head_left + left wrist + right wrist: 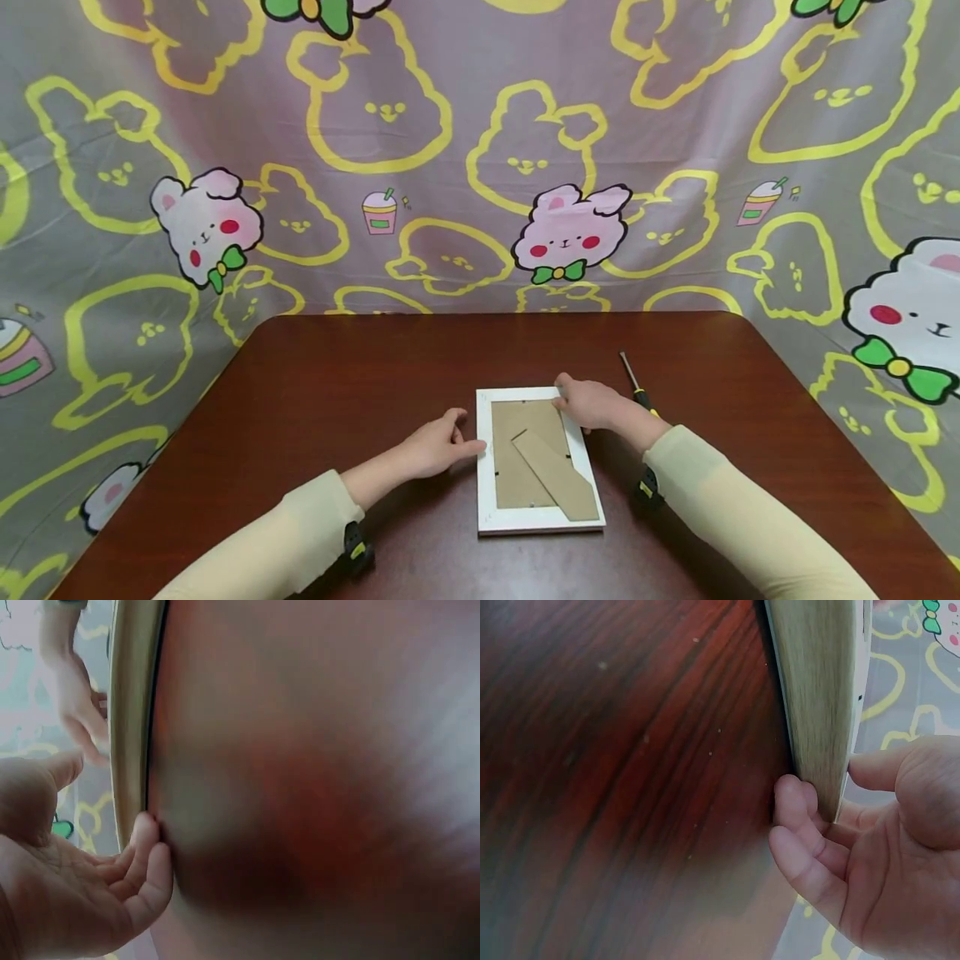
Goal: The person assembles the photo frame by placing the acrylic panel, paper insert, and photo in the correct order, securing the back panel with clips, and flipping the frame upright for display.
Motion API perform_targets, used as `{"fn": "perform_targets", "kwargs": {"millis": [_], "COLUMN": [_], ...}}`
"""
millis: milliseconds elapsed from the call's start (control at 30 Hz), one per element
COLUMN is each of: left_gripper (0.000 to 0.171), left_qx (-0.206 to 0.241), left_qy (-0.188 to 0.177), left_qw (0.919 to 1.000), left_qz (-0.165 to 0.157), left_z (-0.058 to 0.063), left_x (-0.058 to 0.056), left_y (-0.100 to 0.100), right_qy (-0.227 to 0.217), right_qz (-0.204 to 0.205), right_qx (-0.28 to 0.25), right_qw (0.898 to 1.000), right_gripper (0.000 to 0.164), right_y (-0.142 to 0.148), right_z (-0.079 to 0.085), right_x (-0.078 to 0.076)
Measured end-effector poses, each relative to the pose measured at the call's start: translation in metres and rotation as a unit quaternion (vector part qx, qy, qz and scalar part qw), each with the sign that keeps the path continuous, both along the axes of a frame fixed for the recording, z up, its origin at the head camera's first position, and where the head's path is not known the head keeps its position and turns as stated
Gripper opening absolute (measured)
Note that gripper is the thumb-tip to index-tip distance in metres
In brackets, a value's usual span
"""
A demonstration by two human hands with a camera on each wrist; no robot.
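A picture frame [483, 500] lies back side up on the table, with a white border, a brown backing board [513, 479] and a slanted stand flap [555, 475]. My right hand [592, 402] grips its far right corner, thumb on the back face. In the right wrist view, the fingers of the right hand [885, 862] curl at the wood-grain side [817, 697]. At the left edge is my left hand [435, 446], its thumb tip overlapping the white border. The left wrist view shows the left hand [82, 877] with loosely bent fingers by the frame's side [129, 712], thumb held apart.
A screwdriver [636, 387] with a black and yellow handle lies right of the frame, partly behind the right wrist. The dark red-brown table [360, 358] meets a cartoon-printed cloth [450, 192] at its back and sides.
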State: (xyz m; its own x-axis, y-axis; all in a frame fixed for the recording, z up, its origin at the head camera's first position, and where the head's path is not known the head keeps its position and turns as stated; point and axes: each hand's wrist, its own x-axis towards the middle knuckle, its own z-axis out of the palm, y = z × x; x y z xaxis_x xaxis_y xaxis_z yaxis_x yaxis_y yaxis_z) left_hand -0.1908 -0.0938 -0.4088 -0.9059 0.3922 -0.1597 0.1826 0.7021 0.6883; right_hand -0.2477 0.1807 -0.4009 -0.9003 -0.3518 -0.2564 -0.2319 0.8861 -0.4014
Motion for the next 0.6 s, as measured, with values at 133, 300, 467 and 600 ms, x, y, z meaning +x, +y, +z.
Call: {"fn": "perform_targets", "kwargs": {"millis": [133, 300, 467, 600], "left_gripper": [0.068, 0.074, 0.075, 0.073], "left_qx": [-0.001, -0.023, -0.041, -0.032], "left_qy": [0.01, 0.01, 0.014, 0.021], "left_qw": [0.9996, 0.9987, 0.9975, 0.9977], "left_qz": [-0.025, -0.045, -0.056, -0.055], "left_z": [0.006, 0.009, 0.009, 0.008], "left_x": [0.021, 0.041, 0.049, 0.051], "left_y": [-0.003, -0.005, 0.001, 0.005], "right_qy": [-0.001, -0.005, 0.0, -0.001], "right_qz": [-0.001, -0.002, -0.005, -0.006], "right_qx": [-0.002, -0.002, 0.001, -0.004], "right_qw": [1.0, 1.0, 1.0, 1.0], "right_gripper": [0.037, 0.036, 0.036, 0.035], "right_y": [0.001, 0.0, 0.0, 0.0], "right_z": [0.001, 0.0, 0.0, 0.001], "right_x": [0.0, -0.002, -0.001, 0.0]}}
